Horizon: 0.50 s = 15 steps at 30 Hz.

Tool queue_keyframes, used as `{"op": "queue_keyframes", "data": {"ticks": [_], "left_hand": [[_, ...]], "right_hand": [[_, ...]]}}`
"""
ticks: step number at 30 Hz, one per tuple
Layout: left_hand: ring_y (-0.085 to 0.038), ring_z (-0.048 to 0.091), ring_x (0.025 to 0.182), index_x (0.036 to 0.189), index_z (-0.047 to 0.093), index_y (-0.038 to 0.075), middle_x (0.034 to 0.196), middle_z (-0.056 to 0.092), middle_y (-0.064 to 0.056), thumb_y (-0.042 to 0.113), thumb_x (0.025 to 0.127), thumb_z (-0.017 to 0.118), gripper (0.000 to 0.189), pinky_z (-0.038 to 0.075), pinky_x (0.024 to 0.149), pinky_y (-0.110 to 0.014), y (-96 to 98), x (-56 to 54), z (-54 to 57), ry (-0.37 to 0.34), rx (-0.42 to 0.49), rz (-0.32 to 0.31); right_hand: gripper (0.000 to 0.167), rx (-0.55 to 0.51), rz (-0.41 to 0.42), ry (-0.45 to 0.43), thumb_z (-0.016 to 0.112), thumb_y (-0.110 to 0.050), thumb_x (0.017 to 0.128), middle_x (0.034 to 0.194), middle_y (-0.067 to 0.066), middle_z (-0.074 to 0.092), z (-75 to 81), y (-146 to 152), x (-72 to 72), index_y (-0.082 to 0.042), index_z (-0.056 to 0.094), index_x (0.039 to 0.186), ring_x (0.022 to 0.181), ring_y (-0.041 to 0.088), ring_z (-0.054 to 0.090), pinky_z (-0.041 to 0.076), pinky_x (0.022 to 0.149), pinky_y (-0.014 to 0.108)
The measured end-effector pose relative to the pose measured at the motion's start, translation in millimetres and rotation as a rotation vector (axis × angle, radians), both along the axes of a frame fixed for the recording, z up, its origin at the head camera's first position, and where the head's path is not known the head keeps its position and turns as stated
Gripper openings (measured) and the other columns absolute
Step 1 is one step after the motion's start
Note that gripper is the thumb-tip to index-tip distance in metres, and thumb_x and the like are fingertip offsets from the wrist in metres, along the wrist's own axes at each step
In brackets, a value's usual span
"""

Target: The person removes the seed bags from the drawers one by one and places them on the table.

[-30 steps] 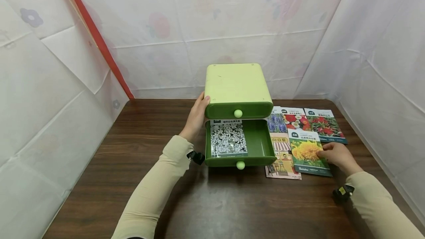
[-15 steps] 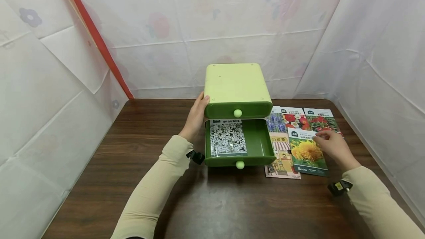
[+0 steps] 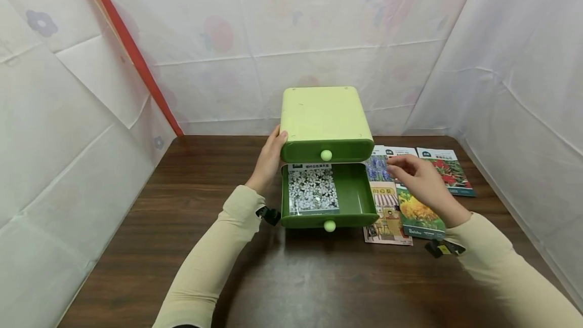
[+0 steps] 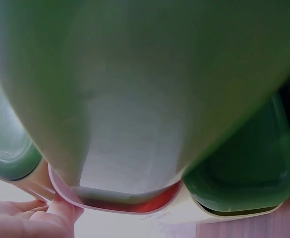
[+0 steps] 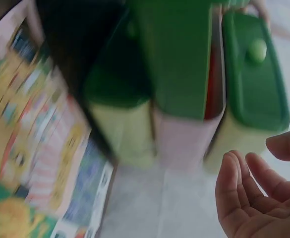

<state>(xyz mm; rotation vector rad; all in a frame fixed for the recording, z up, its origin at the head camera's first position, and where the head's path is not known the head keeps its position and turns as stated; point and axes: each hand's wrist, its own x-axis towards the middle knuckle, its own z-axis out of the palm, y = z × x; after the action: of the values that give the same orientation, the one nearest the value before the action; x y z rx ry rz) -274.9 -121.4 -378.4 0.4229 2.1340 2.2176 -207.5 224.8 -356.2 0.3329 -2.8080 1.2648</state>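
My left hand (image 3: 268, 160) rests against the left side of a small green drawer cabinet (image 3: 324, 113), thumb near its upper front edge. Below the top drawer, the middle drawer (image 3: 355, 191) is pulled out; a seed packet with white flowers (image 3: 314, 190) lies inside at the left. To the right, my right hand (image 3: 423, 181) hovers over several seed packets, holding nothing, with a gap between thumb and fingertips. Under it are a yellow-flower packet (image 3: 421, 211) and a red-flower packet (image 3: 401, 151), both partly hidden.
Beside the cabinet lie a purple-flower packet (image 3: 377, 163) and a pink-and-yellow illustrated packet (image 3: 387, 216). Another red-flower packet (image 3: 453, 173) sits farther right. In the left wrist view, a closed bottom drawer (image 4: 249, 163) shows beneath the open one. White sheeting (image 3: 291, 54) surrounds the wooden table (image 3: 205, 206).
My right hand has left the yellow-flower packet's right edge and moved up and left, over the upper packets. The yellow-flower packet has shifted slightly left. My left hand stays put.
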Motion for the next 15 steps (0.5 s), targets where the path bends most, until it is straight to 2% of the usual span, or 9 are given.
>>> {"op": "queue_keyframes", "data": {"ticks": [5, 10, 15], "left_hand": [[-0.023, 0.055, 0.112, 0.156, 0.018, 0.034, 0.145, 0.042, -0.005, 0.059, 0.100, 0.037, 0.065, 0.048, 0.098, -0.047, -0.2, -0.2, 0.1, -0.004, -0.006, 0.002], [-0.023, 0.055, 0.112, 0.156, 0.018, 0.034, 0.145, 0.041, -0.003, 0.060, 0.100, 0.038, 0.065, 0.047, 0.099, -0.048, -0.2, -0.6, -0.4, -0.009, -0.008, 0.009], [-0.022, 0.055, 0.110, 0.156, 0.018, 0.034, 0.145, 0.041, -0.006, 0.056, 0.102, 0.036, 0.062, 0.048, 0.097, -0.046, -0.6, -0.1, 0.1, -0.007, -0.014, 0.004]], "right_hand": [[0.029, 0.036, 0.138, 0.009, 0.055, -0.027, 0.102, 0.112, 0.014, 0.067, 3.4, -28, -1.1, -0.008, 0.065, 0.122, 0.092, 0.024, 0.065, 0.054, 0.076, 0.033], [0.035, 0.104, 0.245, -0.036, 0.056, -0.026, 0.101, 0.122, 0.013, 0.066, -0.3, -53, -5.2, -0.007, 0.060, 0.130, 0.104, 0.026, 0.065, 0.055, 0.084, 0.040], [0.051, 0.193, 0.299, -0.081, 0.058, -0.024, 0.100, 0.132, 0.021, 0.060, -4.9, -73, -8.4, 0.000, 0.048, 0.143, 0.114, 0.032, 0.063, 0.054, 0.091, 0.046]]}}
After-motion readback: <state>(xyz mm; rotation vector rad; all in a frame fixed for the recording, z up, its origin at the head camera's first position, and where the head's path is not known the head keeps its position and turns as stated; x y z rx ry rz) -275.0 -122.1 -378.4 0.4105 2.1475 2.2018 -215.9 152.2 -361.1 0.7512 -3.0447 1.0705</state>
